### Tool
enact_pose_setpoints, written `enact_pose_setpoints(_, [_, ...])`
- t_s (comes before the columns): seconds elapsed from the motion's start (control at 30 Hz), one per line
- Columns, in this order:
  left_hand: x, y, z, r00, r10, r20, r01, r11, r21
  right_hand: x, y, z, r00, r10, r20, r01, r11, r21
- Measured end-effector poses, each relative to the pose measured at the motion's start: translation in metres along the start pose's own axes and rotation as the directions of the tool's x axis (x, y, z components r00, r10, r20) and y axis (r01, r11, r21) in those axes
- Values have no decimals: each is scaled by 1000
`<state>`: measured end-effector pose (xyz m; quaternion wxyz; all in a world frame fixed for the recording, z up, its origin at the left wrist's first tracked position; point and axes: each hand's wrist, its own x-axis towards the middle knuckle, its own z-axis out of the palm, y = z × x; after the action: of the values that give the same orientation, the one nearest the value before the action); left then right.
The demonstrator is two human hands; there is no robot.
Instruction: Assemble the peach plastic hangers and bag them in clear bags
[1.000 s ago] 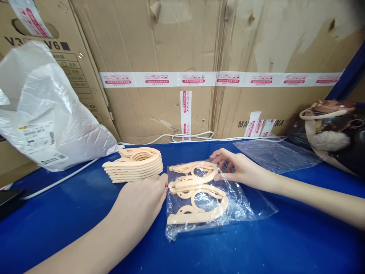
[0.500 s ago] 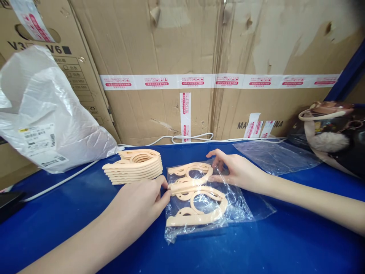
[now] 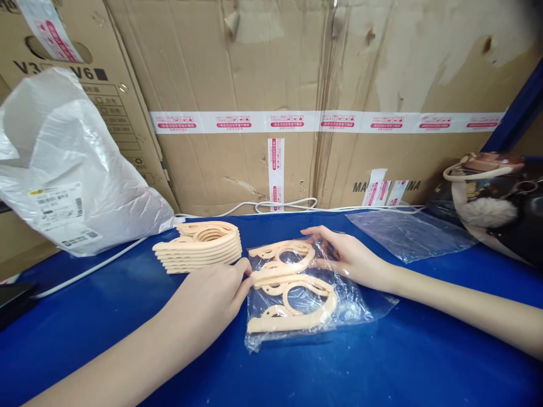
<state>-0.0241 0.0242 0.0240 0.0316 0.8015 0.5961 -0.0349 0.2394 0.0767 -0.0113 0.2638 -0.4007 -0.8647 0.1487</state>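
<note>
Two beige folding hangers [image 3: 292,323] lie one above the other inside a clear plastic bag [image 3: 356,305] on the blue table. My left hand [image 3: 212,294] is closed in a pinch at the bag's left edge, by the ends of the hangers. Around the right end of the upper hanger curls my right hand [image 3: 348,257], thumb on the near side and fingers on the far side, gripping through the film. Its fingertips are partly hidden. Just behind my left hand stands a neat stack of several matching hangers [image 3: 203,249].
A flat clear bag [image 3: 411,232] lies at the back right, near a dark handbag [image 3: 500,209] with a pompom. On the left are a white shipping bag [image 3: 76,164], a white cable [image 3: 93,270] and a dark flat object [image 3: 14,302]. Large cartons [image 3: 237,68] wall the back.
The bagged hangers have shifted slightly, and the bag's near edge and right tail have drawn back a little. Both hands keep nearly the same places.
</note>
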Motion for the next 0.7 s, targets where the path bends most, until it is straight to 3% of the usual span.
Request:
enact_pose_setpoints(0.27, [5,-4,9,997,-12,-72,10,1000,-23,-3,-1,6,999,3,-37,-3,1000,9])
enact_pose_setpoints(0.53, [2,-11,4,994,5,-108,-12,998,-65,-5,-1,7,998,18,-54,-18,1000,-10])
enact_pose_setpoints(0.7, [5,-9,4,996,11,-84,-21,992,-126,-6,-2,7,998,19,-55,-19,1000,-12])
